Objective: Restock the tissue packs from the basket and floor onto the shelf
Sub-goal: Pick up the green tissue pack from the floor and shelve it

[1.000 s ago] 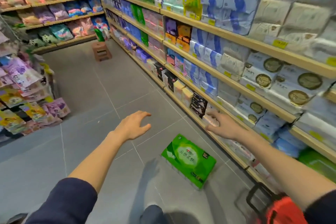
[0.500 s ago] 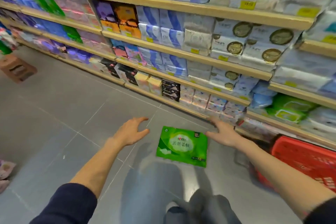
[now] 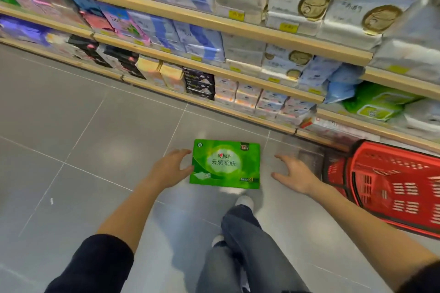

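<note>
A red basket [image 3: 390,188] sits on the floor [image 3: 71,131] at the right, against the shelf [image 3: 250,83]; blur hides what lies in it, if anything. The shelf rows are packed with tissue packs. A green pack [image 3: 225,164] lies flat on the floor in front. The left hand [image 3: 167,169], fingers spread, touches its left edge. The right hand [image 3: 295,173], also spread, hovers just off its right side. The person's legs [image 3: 240,245] stand just behind the pack.
</note>
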`<state>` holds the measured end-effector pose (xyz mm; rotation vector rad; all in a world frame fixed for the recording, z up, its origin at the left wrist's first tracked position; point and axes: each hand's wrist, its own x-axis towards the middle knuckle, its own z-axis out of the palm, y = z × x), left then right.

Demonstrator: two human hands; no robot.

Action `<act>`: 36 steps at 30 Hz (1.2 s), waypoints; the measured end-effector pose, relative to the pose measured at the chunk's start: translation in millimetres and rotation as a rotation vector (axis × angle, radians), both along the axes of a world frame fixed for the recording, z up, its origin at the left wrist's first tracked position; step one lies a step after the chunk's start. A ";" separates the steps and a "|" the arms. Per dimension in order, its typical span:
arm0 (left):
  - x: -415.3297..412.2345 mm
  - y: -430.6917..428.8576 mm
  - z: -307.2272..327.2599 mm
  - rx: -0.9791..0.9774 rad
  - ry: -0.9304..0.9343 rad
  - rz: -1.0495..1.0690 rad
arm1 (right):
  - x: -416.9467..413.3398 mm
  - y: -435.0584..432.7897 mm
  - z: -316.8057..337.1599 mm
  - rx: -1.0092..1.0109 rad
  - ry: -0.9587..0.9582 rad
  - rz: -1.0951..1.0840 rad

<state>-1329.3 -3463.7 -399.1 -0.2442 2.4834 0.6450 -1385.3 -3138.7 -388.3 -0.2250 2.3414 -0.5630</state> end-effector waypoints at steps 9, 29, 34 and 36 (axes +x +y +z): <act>-53.5 -23.0 -181.4 0.087 -0.053 0.071 | -44.4 -6.2 -157.1 0.018 -0.004 -0.090; -52.9 -64.1 -581.0 0.073 -0.243 0.110 | -47.2 7.5 -566.5 0.131 -0.210 -0.212; -59.5 -63.3 -599.3 0.179 -0.147 0.198 | -52.8 4.5 -595.0 0.008 -0.213 -0.293; -56.6 -67.3 -606.1 0.220 -0.107 0.216 | -52.3 -0.3 -599.2 -0.013 -0.206 -0.322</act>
